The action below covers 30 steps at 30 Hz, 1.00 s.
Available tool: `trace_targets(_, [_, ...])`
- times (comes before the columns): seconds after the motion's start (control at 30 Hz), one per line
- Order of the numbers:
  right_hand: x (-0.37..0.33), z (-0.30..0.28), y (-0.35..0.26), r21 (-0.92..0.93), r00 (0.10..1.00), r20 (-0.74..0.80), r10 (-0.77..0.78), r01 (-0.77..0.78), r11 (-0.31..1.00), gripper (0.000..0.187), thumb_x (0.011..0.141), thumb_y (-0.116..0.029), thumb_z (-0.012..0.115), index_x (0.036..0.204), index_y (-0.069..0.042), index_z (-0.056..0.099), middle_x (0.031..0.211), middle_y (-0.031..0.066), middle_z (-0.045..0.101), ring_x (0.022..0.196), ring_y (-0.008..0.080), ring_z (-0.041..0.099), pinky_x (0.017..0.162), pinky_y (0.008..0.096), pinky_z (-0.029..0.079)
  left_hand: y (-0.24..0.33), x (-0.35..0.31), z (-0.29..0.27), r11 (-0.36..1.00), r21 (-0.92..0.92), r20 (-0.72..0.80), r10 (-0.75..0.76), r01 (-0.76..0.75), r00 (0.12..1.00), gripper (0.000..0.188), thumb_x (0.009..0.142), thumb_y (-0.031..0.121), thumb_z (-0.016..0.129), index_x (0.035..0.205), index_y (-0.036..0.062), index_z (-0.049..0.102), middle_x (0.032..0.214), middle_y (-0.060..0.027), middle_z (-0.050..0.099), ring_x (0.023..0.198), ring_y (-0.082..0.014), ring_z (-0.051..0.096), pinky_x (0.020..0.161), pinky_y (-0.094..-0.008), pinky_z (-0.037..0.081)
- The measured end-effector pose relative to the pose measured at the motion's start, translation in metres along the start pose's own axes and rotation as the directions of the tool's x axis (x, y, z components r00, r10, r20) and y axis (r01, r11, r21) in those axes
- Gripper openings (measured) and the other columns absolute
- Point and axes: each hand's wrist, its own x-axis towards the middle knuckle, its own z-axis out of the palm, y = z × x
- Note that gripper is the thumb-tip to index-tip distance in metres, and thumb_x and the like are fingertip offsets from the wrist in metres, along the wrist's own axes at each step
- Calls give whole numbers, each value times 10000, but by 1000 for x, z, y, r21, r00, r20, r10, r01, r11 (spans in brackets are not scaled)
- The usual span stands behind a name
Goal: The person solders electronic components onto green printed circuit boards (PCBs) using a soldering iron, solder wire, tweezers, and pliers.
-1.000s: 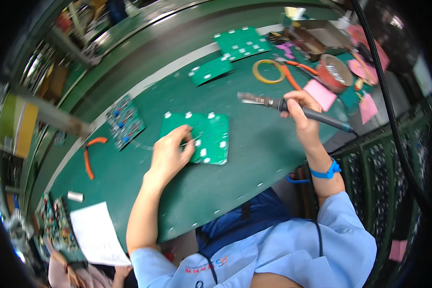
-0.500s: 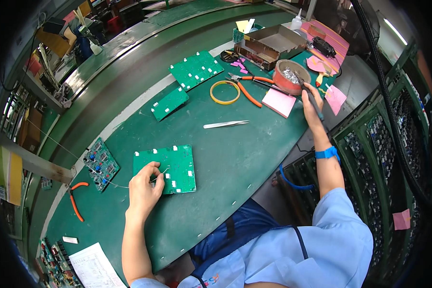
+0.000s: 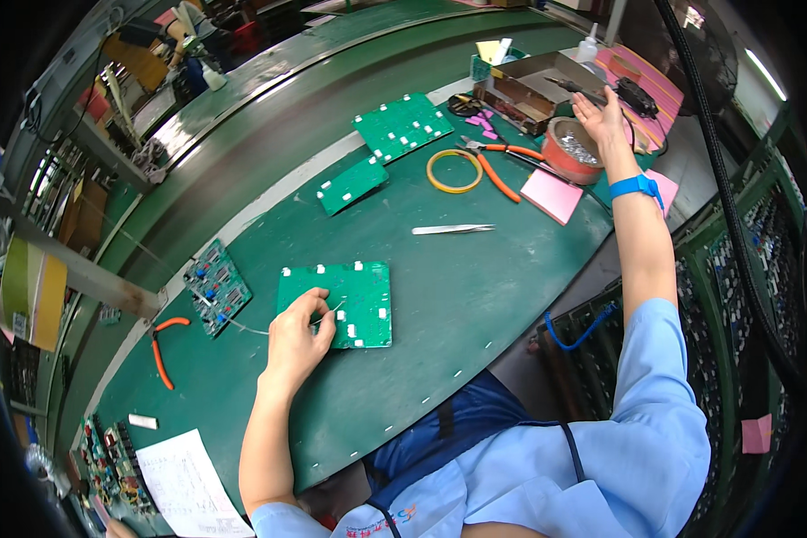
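My left hand (image 3: 298,334) rests at the near left edge of a green circuit board (image 3: 368,296) with white connectors. Thumb and index finger pinch a thin solder wire (image 3: 251,329), whose end reaches over the board. My right hand (image 3: 603,121) is raised beside a round reddish pot (image 3: 571,154) of shiny silvery scraps. A soldering iron (image 3: 572,87) passes through that hand, its tip pointing left above a shallow box. Some fingers are stretched out, and the hand partly hides the handle.
Tweezers (image 3: 453,229), a yellow ring (image 3: 453,171), orange-handled pliers (image 3: 502,175) and a pink pad (image 3: 551,197) lie beyond the board. Two boards (image 3: 403,125) sit farther back. At left are a populated board (image 3: 217,287), orange-handled cutters (image 3: 160,354) and a paper sheet (image 3: 188,480).
My right hand has lifted the soldering iron from the pot, turning it up and leftward. The left hand keeps its pinch over the board. The whole view has shifted.
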Motion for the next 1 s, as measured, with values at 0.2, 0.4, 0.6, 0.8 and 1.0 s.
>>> trace_targets(0.2, [14,-15,16,82,994,111,22,-31,996,628,783,-442,401,1143,40,221,1195,255,283,1115,335,307,911,474,244,-4,0,1,1000,2,10,-16,16,1000,77,678,33,525,670,-14,464,910,-108,563,446,-84,391,438,-231,359])
trace_targets(0.4, [-46,18,51,-463,898,424,115,106,880,308,786,-234,475,954,25,472,850,104,542,595,103,505,485,172,380,-1,3,-2,999,28,73,15,-17,997,101,710,68,531,711,-8,465,934,-130,548,555,-133,485,516,-248,401])
trace_targets(0.6, [-193,36,100,-279,302,836,458,953,-118,263,639,-114,556,878,-16,508,772,140,512,694,290,524,659,367,422,3,-4,-16,1000,-15,71,11,-10,997,95,702,70,527,709,-2,466,906,-101,544,475,-99,418,468,-230,368])
trace_targets(0.8, [-203,27,109,-237,332,784,524,941,-242,212,642,0,498,853,12,497,712,151,473,654,313,506,603,384,421,8,-22,-64,984,28,384,-174,177,907,136,679,133,526,687,-2,531,601,-86,508,468,-137,426,467,-264,362])
trace_targets(1.0, [-232,54,97,-595,478,792,379,743,308,132,692,-12,510,810,43,486,703,106,526,628,211,551,577,299,448,-30,-41,-80,900,219,217,-422,377,880,254,692,195,562,831,-17,549,718,-119,556,643,-167,531,570,-286,414])
